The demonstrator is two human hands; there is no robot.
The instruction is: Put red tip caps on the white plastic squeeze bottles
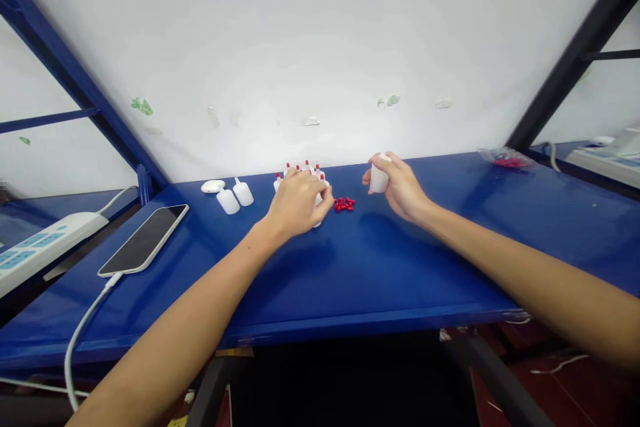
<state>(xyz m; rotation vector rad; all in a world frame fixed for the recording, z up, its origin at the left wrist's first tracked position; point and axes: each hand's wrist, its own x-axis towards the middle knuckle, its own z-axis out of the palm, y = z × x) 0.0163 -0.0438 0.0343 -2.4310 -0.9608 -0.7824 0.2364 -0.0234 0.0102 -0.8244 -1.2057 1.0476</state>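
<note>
My right hand [400,188] is wrapped round a white bottle [379,180], held upright above the blue table. My left hand [300,200] is closed, thumb and fingers together, in front of a group of white bottles with red caps [307,165]; what its fingertips hold, if anything, is hidden. Small red caps [345,204] lie in a loose pile between my hands. Two white bottles without red caps [243,192] lie on the left, beside a white oval object [213,186].
A phone [145,240] with a white charging cable [83,327] lies on the left of the blue table [350,280]. Beyond it is a white power strip [45,243]. A clear bag with red contents [507,160] sits at the back right, near a dark post.
</note>
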